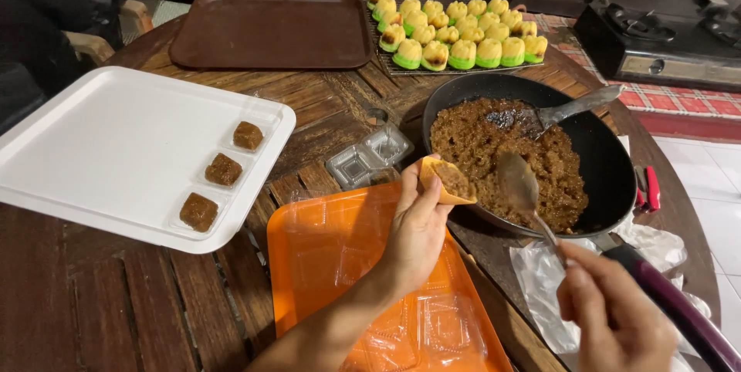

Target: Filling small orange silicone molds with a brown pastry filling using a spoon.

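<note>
Standing on a dark wooden table, a black pan of brown filling is seen. An orange mould is pinched by the left hand; a spoon is gripped by the right hand.

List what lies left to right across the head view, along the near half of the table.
White tray with brown squares → orange tray → left hand holding a small orange mould → spoon held by the right hand → black pan of brown filling.

Orange tray, black pan, yellow-green cakes, white tray
</note>
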